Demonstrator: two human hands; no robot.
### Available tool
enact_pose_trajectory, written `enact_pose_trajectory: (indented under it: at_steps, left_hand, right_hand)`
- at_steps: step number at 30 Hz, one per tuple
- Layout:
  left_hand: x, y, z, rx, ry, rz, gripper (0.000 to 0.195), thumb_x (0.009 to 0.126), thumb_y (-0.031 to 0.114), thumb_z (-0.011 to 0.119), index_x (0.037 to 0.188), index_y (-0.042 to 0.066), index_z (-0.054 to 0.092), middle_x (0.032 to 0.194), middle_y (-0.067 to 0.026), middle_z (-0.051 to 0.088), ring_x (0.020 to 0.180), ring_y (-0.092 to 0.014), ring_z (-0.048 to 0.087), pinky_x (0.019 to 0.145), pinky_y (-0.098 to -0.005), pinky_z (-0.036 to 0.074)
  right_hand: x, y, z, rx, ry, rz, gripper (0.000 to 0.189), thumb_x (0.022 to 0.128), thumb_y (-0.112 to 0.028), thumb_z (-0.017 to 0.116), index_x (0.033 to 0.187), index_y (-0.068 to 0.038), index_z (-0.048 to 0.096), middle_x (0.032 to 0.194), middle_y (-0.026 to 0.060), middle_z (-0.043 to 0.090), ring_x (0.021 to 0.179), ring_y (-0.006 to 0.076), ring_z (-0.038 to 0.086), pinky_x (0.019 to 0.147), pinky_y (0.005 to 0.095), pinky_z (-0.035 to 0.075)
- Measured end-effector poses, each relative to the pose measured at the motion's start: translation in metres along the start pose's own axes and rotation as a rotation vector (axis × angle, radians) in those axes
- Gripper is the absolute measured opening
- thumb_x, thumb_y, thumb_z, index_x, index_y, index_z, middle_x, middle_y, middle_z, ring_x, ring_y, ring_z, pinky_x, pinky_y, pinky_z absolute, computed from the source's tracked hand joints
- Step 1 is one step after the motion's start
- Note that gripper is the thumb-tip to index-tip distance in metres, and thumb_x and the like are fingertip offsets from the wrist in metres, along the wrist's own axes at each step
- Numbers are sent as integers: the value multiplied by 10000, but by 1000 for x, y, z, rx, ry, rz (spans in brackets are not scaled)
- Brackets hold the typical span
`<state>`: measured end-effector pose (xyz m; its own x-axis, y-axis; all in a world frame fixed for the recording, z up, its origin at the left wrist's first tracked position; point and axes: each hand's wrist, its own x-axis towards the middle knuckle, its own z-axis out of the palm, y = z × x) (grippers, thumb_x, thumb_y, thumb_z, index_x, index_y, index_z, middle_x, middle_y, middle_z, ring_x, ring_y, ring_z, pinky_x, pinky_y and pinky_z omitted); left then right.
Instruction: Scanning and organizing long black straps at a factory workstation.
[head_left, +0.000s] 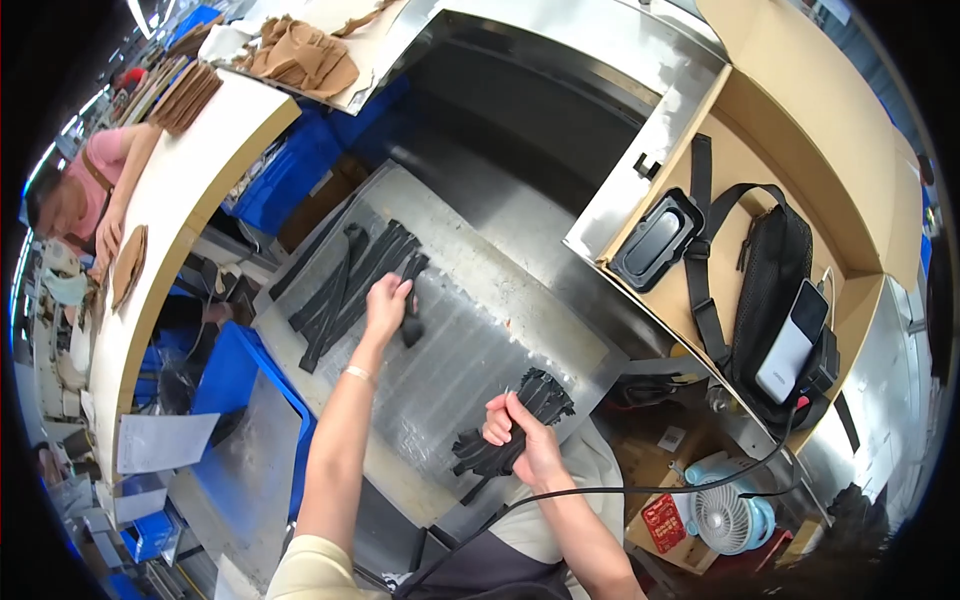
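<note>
In my left hand is a dark strip, its lower end blurred, pinched over a metal work surface. Beside that hand, to the left, more flat black strips lie side by side, some crossing others. My right hand is curled around the middle of a bundle of black strips, whose cut ends fan out above and below the fist. A thin pale tip shows by the right thumb; I cannot tell what it is.
An open cardboard box at right holds a black bag, a power bank and a black plastic tray. A cable crosses my right forearm. Below are a small fan and, at left, a blue bin. A person works at a white table.
</note>
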<state>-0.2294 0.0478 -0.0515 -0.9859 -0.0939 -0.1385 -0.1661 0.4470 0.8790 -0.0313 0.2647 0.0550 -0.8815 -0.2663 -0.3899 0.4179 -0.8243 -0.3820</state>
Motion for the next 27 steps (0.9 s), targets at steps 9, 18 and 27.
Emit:
enact_pose_trajectory:
  at_steps: [9,18,27]
  left_hand:
    - [-30,20,-16,44,-401,103,98,894,74,510,843,-8,527,768,-5,579,745,-50,475,662,-231,402]
    - [-175,139,-77,-663,-507,2,295,917,75,471,1208,31,452,742,-164,628,515,-186,602,459,-271,494]
    - [-253,180,-70,-689,-568,-45,671,906,18,464,1429,138,61,861,-117,612,635,-156,622,555,-261,502]
  right_hand:
    - [20,11,9,-44,134,23,358,947,-312,413,826,-6,552,817,92,560,773,184,541,807,355,461]
    - [-4,2,36,-108,-27,-74,372,888,-363,541,959,2,527,653,-6,394,600,97,382,575,249,352]
    - [-40,-5,73,-389,-189,96,228,875,-237,581,923,-18,624,867,-2,526,682,64,509,603,191,402]
